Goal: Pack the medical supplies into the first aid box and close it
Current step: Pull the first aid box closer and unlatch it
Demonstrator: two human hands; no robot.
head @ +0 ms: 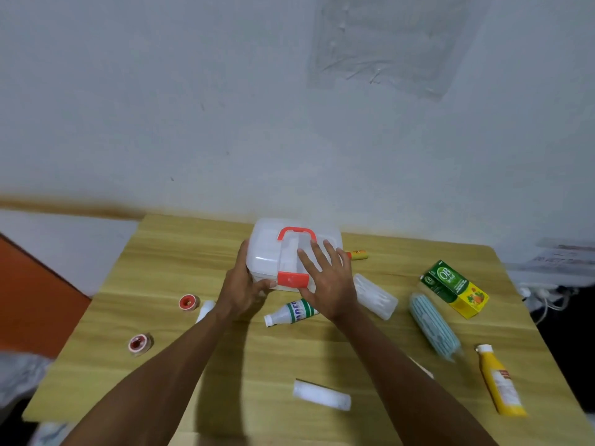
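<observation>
On the wooden table (180,252), 2 red-cored tape rolls lay far left, one (140,343) nearer the edge, the other (187,302) further back. The person's left hand (243,286) curled around the left front corner of the first aid box (273,249), thumb near its red latch (293,280). The box sat at the table's far middle, lid down, red handle (296,232) on top. The right hand (328,284) lay flat and spread on the lid's right side. A white bottle (291,312) with green lettering lay under it, a white roll (322,394) nearer me. Rightward lay a clear case (375,296), a stack of blue masks (433,326), a green and yellow carton (454,288), and a yellow tube (500,381).
</observation>
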